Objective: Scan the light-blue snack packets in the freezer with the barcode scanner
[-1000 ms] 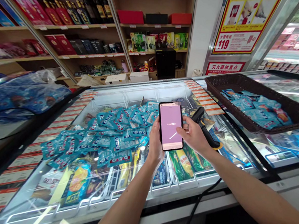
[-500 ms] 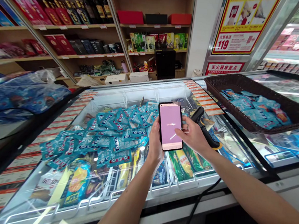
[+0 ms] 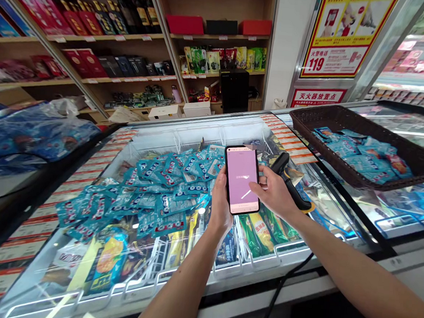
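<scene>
My left hand [image 3: 219,206] grips a smartphone [image 3: 242,178] with a lit pink screen, held upright above a glass-topped chest freezer [image 3: 207,129]. My right hand [image 3: 273,191] is closed round the grip of a black barcode scanner [image 3: 291,182], and its thumb rests at the phone's right edge. The scanner's black cable [image 3: 282,287] hangs down past the freezer's front. Under the glass lies a heap of teal ice-cream packets [image 3: 150,193], with yellow and green wrapped bars in the front wire compartments.
A dark wicker basket [image 3: 350,118] of blue packets rests on the freezer at right. A blue plastic bag [image 3: 34,132] sits at left. Wooden shelves [image 3: 107,38] of boxed goods line the back wall. Red price labels run along the freezer edges.
</scene>
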Available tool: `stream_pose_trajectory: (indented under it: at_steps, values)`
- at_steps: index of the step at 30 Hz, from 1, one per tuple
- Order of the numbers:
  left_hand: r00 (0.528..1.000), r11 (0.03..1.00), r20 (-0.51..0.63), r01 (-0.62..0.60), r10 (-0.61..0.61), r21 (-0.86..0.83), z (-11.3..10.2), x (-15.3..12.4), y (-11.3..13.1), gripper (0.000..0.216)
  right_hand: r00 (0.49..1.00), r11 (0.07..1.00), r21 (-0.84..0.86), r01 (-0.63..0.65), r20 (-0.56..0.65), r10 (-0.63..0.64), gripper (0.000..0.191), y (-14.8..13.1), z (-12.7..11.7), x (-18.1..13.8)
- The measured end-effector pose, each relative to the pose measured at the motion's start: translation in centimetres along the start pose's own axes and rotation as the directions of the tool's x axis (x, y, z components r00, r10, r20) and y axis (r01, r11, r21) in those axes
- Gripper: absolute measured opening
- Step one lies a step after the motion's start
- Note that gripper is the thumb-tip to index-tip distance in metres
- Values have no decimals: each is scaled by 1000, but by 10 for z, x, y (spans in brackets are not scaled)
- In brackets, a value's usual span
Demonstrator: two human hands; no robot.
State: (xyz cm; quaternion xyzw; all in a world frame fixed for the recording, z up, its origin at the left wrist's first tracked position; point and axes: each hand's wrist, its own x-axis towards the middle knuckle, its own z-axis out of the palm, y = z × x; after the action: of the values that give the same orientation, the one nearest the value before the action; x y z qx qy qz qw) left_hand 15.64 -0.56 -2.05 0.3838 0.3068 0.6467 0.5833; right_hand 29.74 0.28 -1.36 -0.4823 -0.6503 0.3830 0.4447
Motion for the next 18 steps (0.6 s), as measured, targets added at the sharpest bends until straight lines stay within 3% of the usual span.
stream_pose_trajectory:
  at_steps: [18]
  values:
    - [1000, 1000, 2, -2, 2, 5, 0, 1, -1, 49, 1000, 1000, -9, -9, -2, 9, 32, 0, 1, -1]
